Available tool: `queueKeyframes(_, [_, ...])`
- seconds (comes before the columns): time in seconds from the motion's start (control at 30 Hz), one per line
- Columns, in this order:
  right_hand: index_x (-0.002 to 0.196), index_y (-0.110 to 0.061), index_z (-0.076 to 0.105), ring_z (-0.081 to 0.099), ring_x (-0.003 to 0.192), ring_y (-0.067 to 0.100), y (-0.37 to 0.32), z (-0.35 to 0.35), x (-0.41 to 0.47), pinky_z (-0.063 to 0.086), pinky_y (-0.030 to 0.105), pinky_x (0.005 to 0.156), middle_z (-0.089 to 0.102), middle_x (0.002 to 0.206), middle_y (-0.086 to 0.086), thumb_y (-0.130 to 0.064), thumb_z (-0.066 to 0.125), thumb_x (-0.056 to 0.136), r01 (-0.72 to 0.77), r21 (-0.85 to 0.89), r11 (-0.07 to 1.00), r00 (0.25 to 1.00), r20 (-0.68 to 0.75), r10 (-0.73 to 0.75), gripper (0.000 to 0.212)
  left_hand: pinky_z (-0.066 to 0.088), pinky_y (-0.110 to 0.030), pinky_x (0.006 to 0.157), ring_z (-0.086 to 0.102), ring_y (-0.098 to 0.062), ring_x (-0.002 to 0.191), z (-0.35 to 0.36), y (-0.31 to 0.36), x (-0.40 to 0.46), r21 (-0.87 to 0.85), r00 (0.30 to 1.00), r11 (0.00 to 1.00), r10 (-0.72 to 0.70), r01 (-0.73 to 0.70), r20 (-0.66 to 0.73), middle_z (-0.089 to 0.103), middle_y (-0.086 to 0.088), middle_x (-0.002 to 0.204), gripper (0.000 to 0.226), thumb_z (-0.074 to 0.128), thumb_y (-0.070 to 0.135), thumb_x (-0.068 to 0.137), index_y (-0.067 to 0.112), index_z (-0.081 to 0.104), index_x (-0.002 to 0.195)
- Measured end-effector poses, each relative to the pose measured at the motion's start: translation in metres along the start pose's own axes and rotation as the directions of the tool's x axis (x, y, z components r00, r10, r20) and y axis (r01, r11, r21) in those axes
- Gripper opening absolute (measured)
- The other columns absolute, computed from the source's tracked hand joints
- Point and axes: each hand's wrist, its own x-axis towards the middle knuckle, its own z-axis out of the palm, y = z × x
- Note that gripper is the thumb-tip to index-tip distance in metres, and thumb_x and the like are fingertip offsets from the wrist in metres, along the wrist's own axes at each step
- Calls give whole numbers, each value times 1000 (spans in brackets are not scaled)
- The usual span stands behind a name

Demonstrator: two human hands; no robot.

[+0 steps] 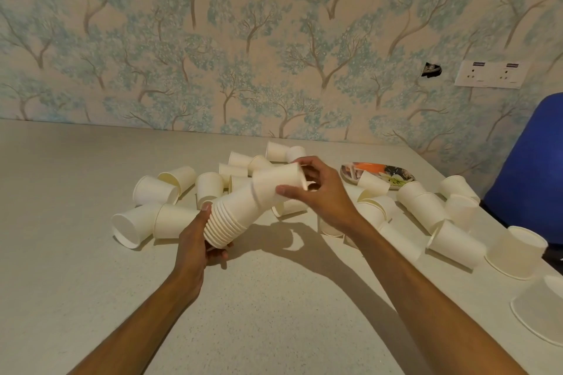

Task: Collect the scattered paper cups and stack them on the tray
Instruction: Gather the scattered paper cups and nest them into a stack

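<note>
My left hand grips the rim end of a nested stack of white paper cups, held tilted above the table. My right hand holds a single white paper cup at the stack's far end, its mouth over the top of the stack. Several loose white cups lie on their sides across the table, such as one at the left and one at the right. The patterned tray sits behind my right hand, with a cup leaning on its front edge.
The pale table ends against a tree-patterned wall. A blue chair back stands at the table's right edge. Upside-down cups sit near the right edge. A wall socket plate is at the upper right.
</note>
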Motion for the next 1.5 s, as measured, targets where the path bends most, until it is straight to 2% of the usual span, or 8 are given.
queueKeyframes(0.17, [127,-38,62,57,106,-8,3,32,-3,48,14,84,63,125,-17,-58,49,93,-5,-83,997,980,199,21,41,54,-30,41,63,-22,45,1,3,-2,-11,1000,1000,-14,14,-5,70,-12,61,44,45,54,94,14,64,94])
queueKeyframes(0.3, [134,-28,57,57,114,17,17,28,10,45,34,93,62,128,0,-29,44,102,-12,-261,965,999,40,24,35,55,-32,43,63,-24,49,-1,3,-3,-48,1000,999,-18,18,5,70,-15,65,46,46,55,94,14,65,98])
queueKeyframes(0.47, [149,-21,31,29,141,23,48,16,33,21,48,113,34,154,1,-29,67,84,248,-914,320,952,291,92,75,53,-30,43,65,-23,51,-1,3,-2,-42,1000,999,-17,17,-1,71,-14,65,44,46,54,94,14,65,98])
queueKeyframes(0.63, [146,-22,36,42,132,24,68,18,40,15,49,114,53,138,2,-32,66,87,337,-916,217,934,354,42,67,53,-30,44,65,-22,50,-1,3,-1,-46,1000,999,-17,17,-4,71,-13,65,45,46,55,94,14,66,97])
queueKeyframes(0.97, [109,-29,54,62,97,10,13,-22,34,55,29,71,64,109,-9,-31,89,61,62,-354,933,985,174,1,60,53,-29,44,64,-23,50,-4,2,2,-50,1000,998,-25,24,-17,70,-15,65,48,46,56,94,13,66,96])
queueKeyframes(1.13, [111,-24,68,64,102,20,-5,-31,32,60,39,79,66,110,-2,-20,89,68,15,-126,992,968,251,17,47,53,-30,42,64,-22,48,-2,2,3,-23,999,999,-36,35,-18,71,-14,64,50,45,57,93,11,66,96])
queueKeyframes(1.33, [111,-33,64,63,95,3,-12,17,26,55,26,77,67,104,-17,-57,82,65,59,-200,978,969,245,-8,55,54,-31,41,63,-22,44,1,3,-3,4,1000,1000,-7,7,-20,70,-13,61,51,43,58,94,12,65,94])
queueKeyframes(1.5, [112,-42,62,57,90,-2,-12,53,26,43,26,76,64,112,-16,-86,31,77,-40,-59,997,963,263,54,64,55,-29,45,69,-20,53,-4,14,-7,-86,997,996,29,-36,-72,73,-9,66,43,47,61,91,23,67,91])
